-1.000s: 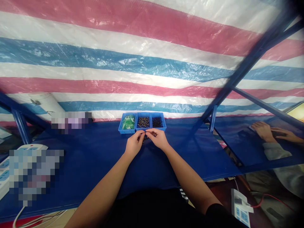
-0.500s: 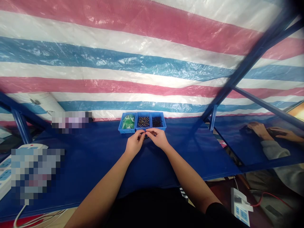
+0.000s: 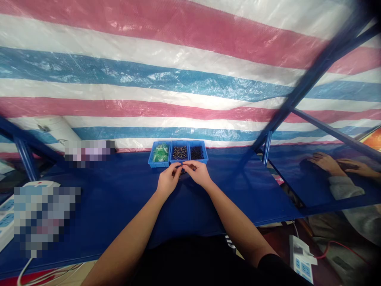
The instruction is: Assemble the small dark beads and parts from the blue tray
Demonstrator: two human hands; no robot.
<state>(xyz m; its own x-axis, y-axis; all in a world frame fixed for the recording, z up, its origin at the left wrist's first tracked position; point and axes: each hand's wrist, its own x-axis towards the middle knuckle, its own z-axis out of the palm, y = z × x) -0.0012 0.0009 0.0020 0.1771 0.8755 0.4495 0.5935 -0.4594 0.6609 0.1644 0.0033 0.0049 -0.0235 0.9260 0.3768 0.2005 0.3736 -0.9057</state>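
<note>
My left hand (image 3: 167,179) and my right hand (image 3: 199,173) meet over the blue table cover (image 3: 119,198), fingers pinched together on a small dark part (image 3: 182,171) too small to name. Just beyond them stand three small blue bins side by side: the left bin (image 3: 160,153) holds green pieces, the middle bin (image 3: 180,152) holds brownish dark pieces, the right bin (image 3: 197,152) holds black pieces. A few dark pieces lie on the cover under my fingers.
A striped red, white and blue tarp (image 3: 178,79) hangs behind the table. Blue metal frame bars (image 3: 309,75) cross at the right. Another person's hands (image 3: 330,163) rest on the neighbouring table. White power strips lie at left (image 3: 6,216) and lower right (image 3: 301,260).
My hands have stayed in place, pinched together. The other person's hands at the right shifted slightly.
</note>
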